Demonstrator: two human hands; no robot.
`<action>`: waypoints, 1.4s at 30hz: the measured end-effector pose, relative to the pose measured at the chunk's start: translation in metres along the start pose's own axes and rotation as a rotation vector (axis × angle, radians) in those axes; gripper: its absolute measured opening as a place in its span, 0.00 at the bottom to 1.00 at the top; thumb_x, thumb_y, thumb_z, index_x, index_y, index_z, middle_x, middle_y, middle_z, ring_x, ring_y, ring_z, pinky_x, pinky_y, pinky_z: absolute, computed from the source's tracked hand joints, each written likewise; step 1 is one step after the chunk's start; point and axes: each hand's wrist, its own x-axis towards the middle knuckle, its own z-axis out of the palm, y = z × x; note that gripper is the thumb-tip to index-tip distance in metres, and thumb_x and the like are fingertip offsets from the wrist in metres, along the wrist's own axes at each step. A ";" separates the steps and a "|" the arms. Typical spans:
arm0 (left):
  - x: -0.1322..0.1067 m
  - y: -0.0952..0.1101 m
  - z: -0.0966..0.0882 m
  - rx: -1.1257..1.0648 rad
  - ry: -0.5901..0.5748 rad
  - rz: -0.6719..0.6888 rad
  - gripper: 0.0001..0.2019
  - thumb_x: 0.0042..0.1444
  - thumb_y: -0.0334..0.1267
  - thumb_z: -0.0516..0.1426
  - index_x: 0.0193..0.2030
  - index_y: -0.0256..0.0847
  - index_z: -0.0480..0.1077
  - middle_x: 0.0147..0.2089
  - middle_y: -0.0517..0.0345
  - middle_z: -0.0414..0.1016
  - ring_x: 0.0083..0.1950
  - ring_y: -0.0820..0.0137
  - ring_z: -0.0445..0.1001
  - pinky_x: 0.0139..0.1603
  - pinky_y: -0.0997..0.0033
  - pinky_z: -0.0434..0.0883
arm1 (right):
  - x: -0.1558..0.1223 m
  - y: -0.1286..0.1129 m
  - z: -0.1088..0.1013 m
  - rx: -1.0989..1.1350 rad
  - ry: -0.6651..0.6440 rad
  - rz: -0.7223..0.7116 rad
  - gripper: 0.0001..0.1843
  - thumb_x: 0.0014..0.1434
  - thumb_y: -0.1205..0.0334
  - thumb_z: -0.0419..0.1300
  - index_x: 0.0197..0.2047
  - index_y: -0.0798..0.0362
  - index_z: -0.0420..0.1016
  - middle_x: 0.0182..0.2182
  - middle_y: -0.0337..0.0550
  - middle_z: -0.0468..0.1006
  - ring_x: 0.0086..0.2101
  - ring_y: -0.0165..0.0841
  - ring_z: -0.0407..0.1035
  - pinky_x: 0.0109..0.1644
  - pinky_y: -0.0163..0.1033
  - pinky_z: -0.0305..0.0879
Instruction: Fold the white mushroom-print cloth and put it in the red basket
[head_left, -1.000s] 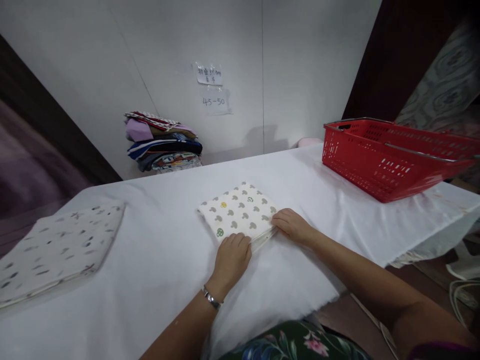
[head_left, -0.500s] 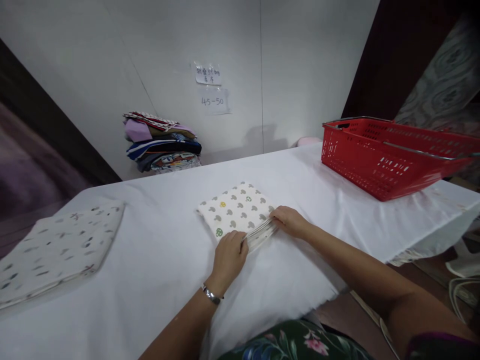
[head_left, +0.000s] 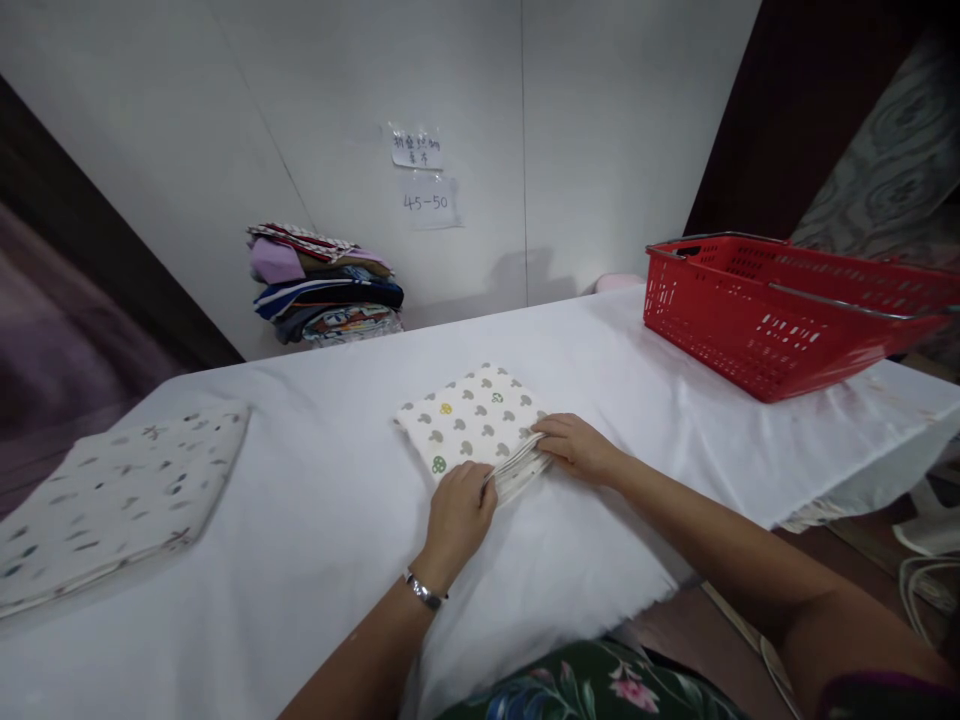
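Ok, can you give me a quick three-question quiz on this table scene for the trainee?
1. True or false: the red basket stands on the table, to the person's right.
2. What do the left hand and the right hand both touch? A the mushroom-print cloth; B the red basket; C nothing.
3. In a word or two: what is worn on the left wrist?
Key: 1 true; 2 A; 3 a metal bracelet.
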 end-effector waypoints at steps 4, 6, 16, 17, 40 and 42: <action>0.000 0.000 0.000 -0.009 -0.021 -0.011 0.07 0.58 0.31 0.48 0.38 0.42 0.67 0.34 0.59 0.70 0.37 0.68 0.68 0.38 0.68 0.64 | 0.004 -0.007 -0.004 -0.033 -0.057 0.025 0.07 0.60 0.67 0.54 0.36 0.52 0.74 0.52 0.46 0.70 0.54 0.39 0.60 0.53 0.47 0.59; 0.000 0.000 0.000 -0.015 -0.022 -0.009 0.07 0.58 0.31 0.48 0.38 0.42 0.67 0.34 0.59 0.70 0.37 0.68 0.68 0.38 0.68 0.64 | 0.007 -0.010 -0.006 -0.060 -0.074 0.029 0.08 0.60 0.66 0.54 0.35 0.52 0.74 0.54 0.46 0.69 0.55 0.39 0.59 0.53 0.47 0.59; -0.001 -0.001 0.002 0.040 -0.004 0.031 0.08 0.58 0.31 0.48 0.37 0.42 0.67 0.34 0.58 0.70 0.36 0.68 0.67 0.37 0.68 0.64 | 0.002 -0.008 0.006 -0.106 -0.044 0.014 0.12 0.58 0.76 0.50 0.38 0.55 0.73 0.61 0.50 0.60 0.61 0.42 0.51 0.58 0.52 0.55; -0.001 -0.001 0.002 0.036 -0.004 0.030 0.08 0.58 0.31 0.48 0.37 0.42 0.67 0.34 0.58 0.70 0.36 0.68 0.67 0.38 0.68 0.64 | 0.001 -0.007 0.006 -0.093 -0.041 0.031 0.12 0.58 0.75 0.51 0.39 0.55 0.73 0.61 0.50 0.60 0.61 0.41 0.50 0.58 0.52 0.55; -0.001 0.001 0.002 0.036 -0.012 0.029 0.08 0.59 0.31 0.47 0.37 0.41 0.67 0.33 0.57 0.70 0.36 0.67 0.67 0.37 0.67 0.63 | -0.007 -0.013 0.002 -0.220 0.028 0.127 0.09 0.58 0.73 0.52 0.33 0.54 0.72 0.59 0.51 0.63 0.60 0.43 0.52 0.61 0.56 0.49; -0.002 0.001 0.002 0.055 -0.012 0.037 0.08 0.58 0.31 0.47 0.37 0.41 0.67 0.33 0.56 0.70 0.36 0.67 0.66 0.37 0.66 0.63 | -0.012 -0.012 0.001 -0.198 0.030 0.095 0.11 0.59 0.74 0.50 0.35 0.54 0.72 0.59 0.49 0.63 0.60 0.41 0.52 0.60 0.54 0.52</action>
